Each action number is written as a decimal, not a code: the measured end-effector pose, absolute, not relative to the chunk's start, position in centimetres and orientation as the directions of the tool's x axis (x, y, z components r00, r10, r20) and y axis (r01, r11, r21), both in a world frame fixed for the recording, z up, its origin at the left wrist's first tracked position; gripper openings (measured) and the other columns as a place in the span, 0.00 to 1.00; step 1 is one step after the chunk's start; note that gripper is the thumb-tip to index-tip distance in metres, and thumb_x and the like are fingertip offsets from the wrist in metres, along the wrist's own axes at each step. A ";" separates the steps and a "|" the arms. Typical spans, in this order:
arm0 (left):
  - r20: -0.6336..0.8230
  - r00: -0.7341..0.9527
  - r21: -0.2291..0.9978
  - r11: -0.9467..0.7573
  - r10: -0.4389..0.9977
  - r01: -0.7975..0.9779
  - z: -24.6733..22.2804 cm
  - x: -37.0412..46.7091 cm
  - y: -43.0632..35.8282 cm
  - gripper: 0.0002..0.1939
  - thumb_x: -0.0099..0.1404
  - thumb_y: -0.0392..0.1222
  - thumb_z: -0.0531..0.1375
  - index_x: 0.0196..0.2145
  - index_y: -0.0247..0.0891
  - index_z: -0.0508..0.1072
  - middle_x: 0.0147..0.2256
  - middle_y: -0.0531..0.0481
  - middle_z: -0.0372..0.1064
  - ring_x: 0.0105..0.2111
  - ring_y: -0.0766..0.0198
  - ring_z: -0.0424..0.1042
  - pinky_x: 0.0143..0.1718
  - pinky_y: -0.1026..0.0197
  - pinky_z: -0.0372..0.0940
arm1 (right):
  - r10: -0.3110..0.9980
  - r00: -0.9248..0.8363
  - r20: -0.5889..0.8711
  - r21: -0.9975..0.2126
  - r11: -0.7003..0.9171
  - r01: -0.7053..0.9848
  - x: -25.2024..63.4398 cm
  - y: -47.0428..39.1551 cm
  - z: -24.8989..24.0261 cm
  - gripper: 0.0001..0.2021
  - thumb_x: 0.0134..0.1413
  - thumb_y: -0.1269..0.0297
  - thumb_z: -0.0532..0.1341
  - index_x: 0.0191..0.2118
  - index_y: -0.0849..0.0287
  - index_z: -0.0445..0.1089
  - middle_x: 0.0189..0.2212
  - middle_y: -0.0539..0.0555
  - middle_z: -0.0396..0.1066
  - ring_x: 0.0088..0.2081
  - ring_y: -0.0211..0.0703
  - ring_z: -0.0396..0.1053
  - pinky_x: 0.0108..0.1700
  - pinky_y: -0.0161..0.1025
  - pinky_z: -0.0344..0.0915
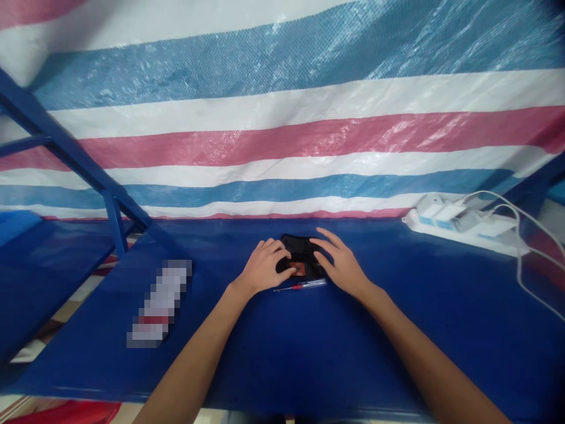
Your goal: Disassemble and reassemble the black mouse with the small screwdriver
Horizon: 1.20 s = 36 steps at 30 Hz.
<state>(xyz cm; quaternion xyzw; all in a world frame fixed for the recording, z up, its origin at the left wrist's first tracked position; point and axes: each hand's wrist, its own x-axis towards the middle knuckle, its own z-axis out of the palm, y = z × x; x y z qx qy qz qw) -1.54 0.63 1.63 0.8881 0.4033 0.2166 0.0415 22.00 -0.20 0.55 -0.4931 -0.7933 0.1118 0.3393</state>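
A small black plastic casing (298, 245) lies opened on the blue surface in front of me, with an orange-brown circuit board (298, 269) in its near part. My left hand (265, 265) grips the casing's left side, its thumb by the board and its other fingers bent over the edge. At the right side is my right hand (339, 264), fingers spread and fingertips at the casing's edge. Just on the near side of the casing rests a screwdriver (309, 284) with a clear and red handle, its shaft pointing left. Neither hand touches it.
On the blue board (282, 353), a pixelated flat item (159, 303) lies at left. A white power strip (468, 229) with plugged-in chargers and white cables stands at back right. Blue metal bars (79, 159) rise at left, and a striped plastic sheet (265, 141) hangs behind.
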 end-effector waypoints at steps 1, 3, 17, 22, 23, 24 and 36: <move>0.347 0.582 0.249 -0.671 0.735 0.699 1.6 -1.5 0.6 0.13 0.63 0.51 0.63 0.38 0.39 0.75 0.39 0.47 0.69 0.39 0.57 0.66 0.40 0.54 0.58 | 0.854 -0.286 0.435 -0.510 0.496 0.703 22.0 -0.2 0.6 0.17 0.64 0.60 0.52 0.54 0.54 0.69 0.63 0.59 0.59 0.64 0.52 0.58 0.63 0.55 0.59; 0.343 0.586 0.249 -0.673 0.734 0.697 1.7 -1.6 0.6 0.13 0.62 0.50 0.63 0.39 0.39 0.75 0.40 0.47 0.69 0.39 0.57 0.66 0.39 0.55 0.58 | 0.848 -0.294 0.441 -0.504 0.505 0.700 22.0 -0.2 0.5 0.17 0.64 0.61 0.52 0.54 0.55 0.69 0.62 0.59 0.60 0.64 0.52 0.58 0.63 0.55 0.60; 0.651 0.504 0.235 -0.781 0.568 0.578 1.6 -1.4 0.7 0.12 0.69 0.48 0.58 0.43 0.38 0.73 0.40 0.46 0.72 0.41 0.59 0.71 0.41 0.56 0.64 | 0.755 -0.323 0.571 -0.489 0.628 0.605 21.5 -1.1 1.7 0.19 0.59 0.57 0.61 0.55 0.54 0.67 0.47 0.59 0.72 0.50 0.50 0.70 0.52 0.51 0.69; 0.713 0.414 0.327 -0.791 0.566 0.517 1.1 -0.9 0.3 0.11 0.69 0.44 0.59 0.46 0.38 0.73 0.42 0.44 0.71 0.40 0.61 0.73 0.42 0.58 0.70 | 0.677 -0.328 0.658 -0.431 0.697 0.573 21.5 -0.9 1.5 0.17 0.58 0.59 0.63 0.52 0.56 0.70 0.38 0.56 0.75 0.40 0.47 0.72 0.45 0.48 0.71; 0.724 0.375 0.376 -0.787 0.579 0.489 1.2 -0.7 0.1 0.11 0.68 0.44 0.61 0.46 0.39 0.74 0.42 0.44 0.71 0.40 0.61 0.74 0.42 0.59 0.71 | 0.655 -0.327 0.681 -0.414 0.713 0.565 21.5 -0.9 1.5 0.16 0.57 0.60 0.63 0.51 0.56 0.71 0.37 0.56 0.75 0.39 0.47 0.72 0.44 0.48 0.71; 0.730 0.324 0.443 -0.778 0.601 0.445 1.2 -0.5 0.0 0.12 0.66 0.44 0.62 0.47 0.40 0.74 0.43 0.45 0.71 0.40 0.61 0.74 0.43 0.58 0.72 | 0.636 -0.320 0.702 -0.402 0.725 0.559 21.5 -0.9 1.6 0.16 0.57 0.60 0.64 0.50 0.57 0.71 0.36 0.56 0.75 0.38 0.46 0.73 0.43 0.47 0.71; 0.494 0.017 0.865 -0.493 0.869 0.094 1.4 1.5 -1.4 0.16 0.63 0.42 0.65 0.49 0.44 0.77 0.47 0.47 0.75 0.41 0.58 0.78 0.45 0.58 0.75 | 0.596 -0.144 0.790 -0.436 0.711 0.552 21.2 -1.4 2.6 0.16 0.57 0.66 0.64 0.51 0.58 0.72 0.30 0.53 0.74 0.32 0.40 0.72 0.40 0.40 0.72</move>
